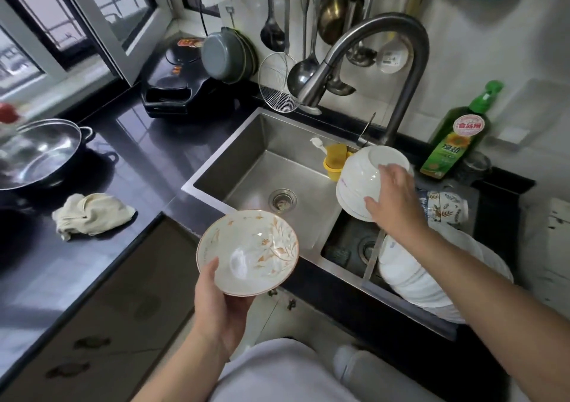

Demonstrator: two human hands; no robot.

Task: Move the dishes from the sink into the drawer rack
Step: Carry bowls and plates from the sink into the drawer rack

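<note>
1. Your left hand, low and centre-left in the frame, grips a patterned bowl: thumb over the near rim, fingers curled beneath. The bowl sits tilted toward you, clear of the sink, apparently so it can travel while the other hand works.

2. Your right hand, right of centre, clasps a stack of white bowls turned bottom-up. Fingers spread over the base and thumb on the lower wall, a hold that seems meant to keep the nested stack from sliding apart.

3. The stack hangs over the right part of the sink, just in front of the faucet and beside a yellow holder.

4. More dishes remain at the right: stacked white plates below your forearm and floral cups behind it. Judged from this, the task is well short of done.

5. The drawer rack is not in view; I cannot tell where it lies.

6. On the dark counter at left lie a crumpled cloth and a steel pot.
</note>
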